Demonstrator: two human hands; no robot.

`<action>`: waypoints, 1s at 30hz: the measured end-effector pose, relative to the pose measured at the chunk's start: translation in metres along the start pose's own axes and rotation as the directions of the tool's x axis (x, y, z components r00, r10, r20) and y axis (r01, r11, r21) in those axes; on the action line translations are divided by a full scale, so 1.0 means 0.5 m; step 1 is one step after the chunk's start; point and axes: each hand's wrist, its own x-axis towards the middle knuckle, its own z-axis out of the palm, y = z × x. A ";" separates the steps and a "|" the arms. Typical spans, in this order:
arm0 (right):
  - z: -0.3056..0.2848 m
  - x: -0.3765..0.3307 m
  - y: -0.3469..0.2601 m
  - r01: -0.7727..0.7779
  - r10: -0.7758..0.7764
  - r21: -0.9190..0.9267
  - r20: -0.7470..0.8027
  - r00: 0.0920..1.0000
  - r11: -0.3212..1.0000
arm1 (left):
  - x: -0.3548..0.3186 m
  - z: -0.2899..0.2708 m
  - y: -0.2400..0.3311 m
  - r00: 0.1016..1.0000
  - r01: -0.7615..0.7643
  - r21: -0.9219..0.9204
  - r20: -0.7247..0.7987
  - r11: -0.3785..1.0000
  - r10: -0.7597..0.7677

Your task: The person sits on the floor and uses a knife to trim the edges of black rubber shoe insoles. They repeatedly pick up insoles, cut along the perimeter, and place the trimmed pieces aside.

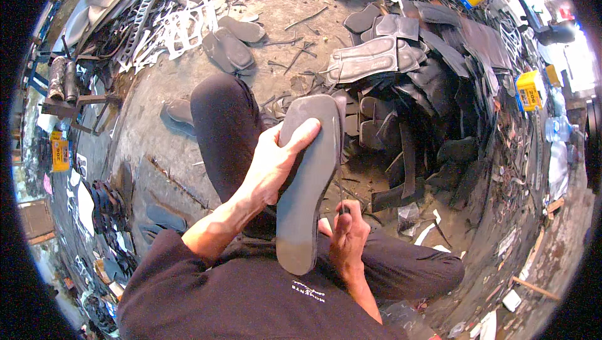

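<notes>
A long grey shoe sole stands tilted up over my lap, its wide end away from me and its narrower, worn-looking end near my shirt. My left hand grips it by the left edge, thumb lying flat on the upper face and fingers hidden behind. Right of the sole's lower half, my right hand is closed in a fist, apart from the sole's face. A small dark end, perhaps a handle, shows in that fist. The rest of it is hidden.
Dark sheets and cut soles form a large pile ahead right. A few loose soles lie on the floor ahead left, near white cut-out scraps. A yellow container stands far right. A stack of dark soles sits at left.
</notes>
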 end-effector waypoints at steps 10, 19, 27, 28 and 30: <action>-0.047 0.178 -0.158 0.123 -0.119 -0.104 0.039 0.992 0.987 | -0.005 -0.017 0.029 0.971 -0.046 0.245 0.237 0.968 -0.014; -0.119 0.206 -0.151 -0.196 0.109 0.394 0.233 0.966 0.898 | 0.003 -0.020 0.050 0.885 -0.249 0.245 0.451 0.937 0.117; -0.204 0.121 -0.152 0.018 0.018 -0.109 0.324 0.946 0.994 | 0.025 -0.052 0.080 0.833 -0.310 0.299 0.543 0.903 0.106; -0.211 0.117 -0.153 0.019 0.023 -0.127 0.322 0.947 0.992 | 0.029 -0.053 0.075 0.828 -0.313 0.304 0.552 0.900 0.102; -0.219 0.112 -0.153 0.028 0.020 -0.145 0.322 0.946 0.989 | 0.028 -0.051 0.075 0.822 -0.306 0.313 0.563 0.899 0.084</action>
